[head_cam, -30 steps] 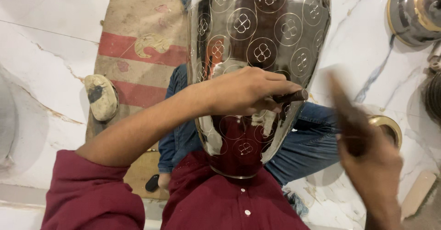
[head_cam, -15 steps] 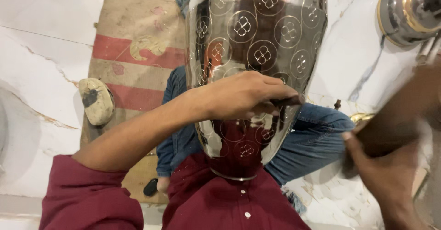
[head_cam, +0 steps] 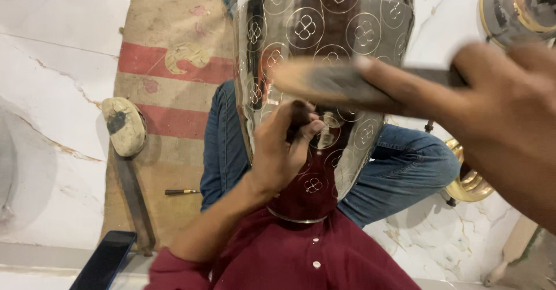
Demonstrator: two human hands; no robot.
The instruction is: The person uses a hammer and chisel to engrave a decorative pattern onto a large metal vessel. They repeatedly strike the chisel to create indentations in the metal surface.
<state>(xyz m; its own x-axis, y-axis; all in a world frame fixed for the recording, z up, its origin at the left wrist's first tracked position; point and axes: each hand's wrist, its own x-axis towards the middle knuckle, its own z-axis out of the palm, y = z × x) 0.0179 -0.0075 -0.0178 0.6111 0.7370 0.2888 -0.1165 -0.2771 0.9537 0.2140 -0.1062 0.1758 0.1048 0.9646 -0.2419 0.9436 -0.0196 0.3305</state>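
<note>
Wooden mallet (head_cam: pixel 330 84) swung up across the engraved steel vessel (head_cam: pixel 324 29) since earlier, gripped by right hand (head_cam: pixel 509 122), left hand (head_cam: pixel 284 151) clenched on dark punch (head_cam: pixel 298 119), vessel contents unseen.

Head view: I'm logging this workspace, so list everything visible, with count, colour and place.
Engraved metal vessel: one, mirror-bright silver with circled flower motifs, upright in the lap at centre.
Burlap mat: one, tan with red stripes, on the floor left of the vessel.
Mallet: one, pale worn head with a dark patch, lying on the mat's left edge.
Small punch: one, dark with a brass tip, on the mat.
Phone: one, black, bottom left.
Round metal pot: one, silver with brass rim, top right.
Brass ring piece: one, gold, beside the right knee.
Marble floor: white, veined.
Left hand: gripping a dark chisel against the vessel.
Right hand: raised, holding a blurred wooden hammer.
</note>
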